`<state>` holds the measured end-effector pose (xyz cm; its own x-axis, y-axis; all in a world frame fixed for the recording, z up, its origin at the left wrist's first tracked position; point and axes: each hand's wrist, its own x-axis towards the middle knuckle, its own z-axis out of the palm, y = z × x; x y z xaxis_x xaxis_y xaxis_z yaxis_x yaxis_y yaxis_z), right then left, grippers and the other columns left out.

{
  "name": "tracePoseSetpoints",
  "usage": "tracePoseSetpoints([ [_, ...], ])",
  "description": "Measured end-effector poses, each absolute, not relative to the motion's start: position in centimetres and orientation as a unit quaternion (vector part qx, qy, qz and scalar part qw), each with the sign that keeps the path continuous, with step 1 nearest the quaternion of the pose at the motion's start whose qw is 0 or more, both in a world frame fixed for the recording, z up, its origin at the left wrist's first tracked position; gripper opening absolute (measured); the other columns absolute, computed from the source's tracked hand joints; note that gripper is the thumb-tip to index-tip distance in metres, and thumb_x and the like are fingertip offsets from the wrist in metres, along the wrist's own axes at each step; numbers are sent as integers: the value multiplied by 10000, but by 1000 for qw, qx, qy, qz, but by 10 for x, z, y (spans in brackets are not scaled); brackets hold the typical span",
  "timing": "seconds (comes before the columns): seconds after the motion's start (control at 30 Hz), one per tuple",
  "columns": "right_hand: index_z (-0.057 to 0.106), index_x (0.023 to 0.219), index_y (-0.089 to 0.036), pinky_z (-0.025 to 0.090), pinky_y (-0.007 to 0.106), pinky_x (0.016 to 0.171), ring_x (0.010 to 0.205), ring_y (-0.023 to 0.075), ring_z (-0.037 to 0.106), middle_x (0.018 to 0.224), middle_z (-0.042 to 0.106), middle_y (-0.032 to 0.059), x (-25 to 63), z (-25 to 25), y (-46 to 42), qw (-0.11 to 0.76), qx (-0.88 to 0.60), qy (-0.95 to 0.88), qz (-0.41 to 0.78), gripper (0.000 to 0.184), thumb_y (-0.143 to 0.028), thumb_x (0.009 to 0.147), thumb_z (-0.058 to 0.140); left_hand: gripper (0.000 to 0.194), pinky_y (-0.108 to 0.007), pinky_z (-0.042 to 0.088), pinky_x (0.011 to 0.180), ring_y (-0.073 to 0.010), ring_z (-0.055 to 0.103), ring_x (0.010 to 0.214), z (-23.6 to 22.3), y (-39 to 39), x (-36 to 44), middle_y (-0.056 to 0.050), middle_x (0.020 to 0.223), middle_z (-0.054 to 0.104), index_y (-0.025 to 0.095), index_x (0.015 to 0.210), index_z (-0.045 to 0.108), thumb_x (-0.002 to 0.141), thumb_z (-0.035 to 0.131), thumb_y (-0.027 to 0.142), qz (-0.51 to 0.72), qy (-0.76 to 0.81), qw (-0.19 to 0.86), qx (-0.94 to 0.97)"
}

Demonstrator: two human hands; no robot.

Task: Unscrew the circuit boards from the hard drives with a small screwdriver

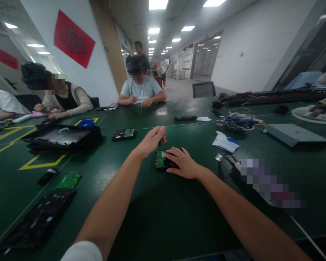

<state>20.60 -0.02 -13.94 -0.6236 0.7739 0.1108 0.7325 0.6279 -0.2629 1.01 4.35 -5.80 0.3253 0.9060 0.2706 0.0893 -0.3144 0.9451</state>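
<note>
Around the middle of the green tabletop [179, 203], a hard drive [161, 160] lies with its green circuit side up, partly covered by fingers. The right hand [180, 162] is laid over its right part, fingers spread rather than clenched, the thumb along the side facing the near edge. The left hand [153, 139] is raised just above the drive's left part, its fingers curled together; whether they grip something small cannot be told.

Toward the far edge and to the left sits a second hard drive [124, 134], apart from both hands. Farther left is a stack of black trays [62, 137], with yellow tape [43, 165] marked on the tabletop around it. Nearer the left corner of the near edge are a green circuit board [69, 180], a small black object [47, 176] and a pile of black plastic parts [39, 217].

On the right half lie a pair of gloves [225, 142], a bundle of cables [237, 121], a grey metal box [296, 133] and, closer to the near edge, a long pale object [268, 185], mostly blurred. A dark rod-shaped tool [185, 117] lies toward the far edge, beside a white scrap [203, 119]. At that edge sits a co-worker [141, 90], both hands over the tabletop.
</note>
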Motion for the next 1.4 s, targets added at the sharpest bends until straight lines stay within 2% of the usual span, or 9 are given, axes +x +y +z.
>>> tracePoseSetpoints([
  [0.07,393,1591,-290,147,725,1218,1560,388,236,1659,371,102,206,-140,0,105,-421,-896,95,721,-571,960,599,521,-253,452,626,-128,570,610,-62,46,17,-4,653,564,187,711,557,972,509,635,500,378,469,623],
  [0.13,395,1590,-290,146,724,1219,1560,387,237,1658,372,103,206,-140,0,105,-422,-895,95,721,-571,959,600,559,-242,439,584,-110,523,567,-65,48,21,7,631,521,186,663,538,935,550,674,528,389,475,586],
  [0.33,393,1591,-311,140,746,1205,1556,398,242,1655,375,104,207,-141,1,111,-419,-895,102,714,-574,958,596,457,-226,438,554,-94,506,555,-66,51,15,48,649,526,203,806,551,857,703,630,568,342,537,522],
  [0.47,400,1587,-293,141,734,1213,1558,388,241,1656,375,104,207,-140,0,108,-422,-895,100,715,-571,959,600,514,-246,472,611,-99,543,583,-65,50,11,32,633,557,187,710,525,776,784,625,547,310,567,532],
  [0.7,405,1586,-288,146,728,1215,1555,391,248,1654,378,108,206,-137,-2,107,-424,-894,101,715,-571,959,602,532,-249,429,590,-109,520,584,-64,57,5,5,641,567,175,659,599,809,727,669,549,395,495,546],
  [0.83,392,1592,-308,142,734,1214,1553,397,249,1656,375,100,207,-137,-1,106,-421,-895,104,721,-585,958,595,413,-229,391,560,-101,498,576,-58,56,-3,18,630,553,171,728,654,858,736,555,549,403,477,556],
  [0.97,391,1591,-324,141,733,1214,1554,395,246,1654,376,96,207,-138,0,107,-420,-895,101,711,-589,961,589,303,-237,418,570,-113,529,547,-51,50,-6,23,595,562,173,869,667,898,712,471,530,382,528,542],
  [1.13,399,1589,-296,143,725,1218,1555,393,245,1652,377,107,207,-138,-1,103,-423,-894,101,719,-582,959,595,324,-227,434,584,-90,517,558,-54,49,6,36,623,530,163,792,627,864,758,450,566,354,578,470],
  [1.4,396,1590,-312,146,720,1219,1553,390,249,1646,386,105,207,-140,-1,111,-423,-894,97,711,-587,963,586,340,-218,376,545,-77,477,536,-59,45,24,50,596,514,176,700,575,832,796,398,603,355,542,464],
])
